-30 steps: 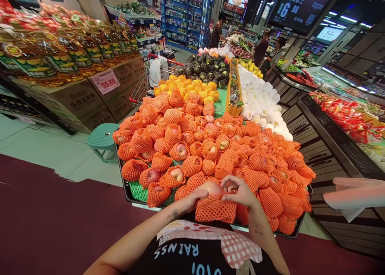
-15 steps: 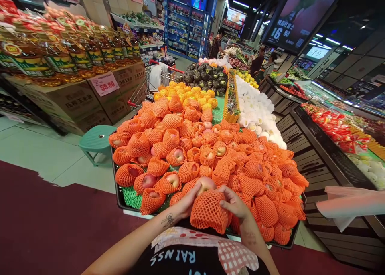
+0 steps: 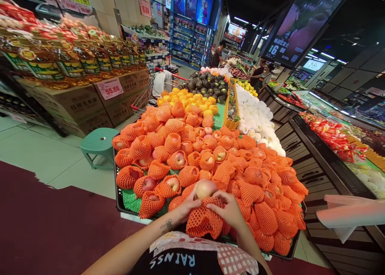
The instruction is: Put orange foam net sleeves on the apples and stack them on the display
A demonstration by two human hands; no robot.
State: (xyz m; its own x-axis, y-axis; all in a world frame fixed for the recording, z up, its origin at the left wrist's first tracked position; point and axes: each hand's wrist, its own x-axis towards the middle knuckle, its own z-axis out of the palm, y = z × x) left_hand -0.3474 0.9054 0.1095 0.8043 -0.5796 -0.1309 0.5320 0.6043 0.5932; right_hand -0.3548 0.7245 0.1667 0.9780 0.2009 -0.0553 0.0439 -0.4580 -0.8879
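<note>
Between my two hands is a pale yellow-pink apple (image 3: 206, 189), its top bare and its lower part in an orange foam net (image 3: 206, 219). My left hand (image 3: 190, 203) grips the apple from the left side. With fingers curled, my right hand (image 3: 227, 207) holds the apple's right side and pinches the net's edge. The loose end of the net hangs toward me. Just beyond my hands lies a heap of apples in orange foam nets (image 3: 180, 158), on a black-rimmed display with green matting (image 3: 131, 201).
Yellow-netted fruit (image 3: 192, 100), dark-netted fruit (image 3: 207, 84) and white-wrapped fruit (image 3: 255, 118) lie farther back. A green stool (image 3: 98, 142) stands left, before boxes with oil bottles (image 3: 69, 64). A roll of plastic bags (image 3: 350, 213) juts in at right. Several people stand in the background.
The net has slid down toward me, so more of the apple shows. My right hand has shifted left and closer to the apple. The view has tilted slightly upward.
</note>
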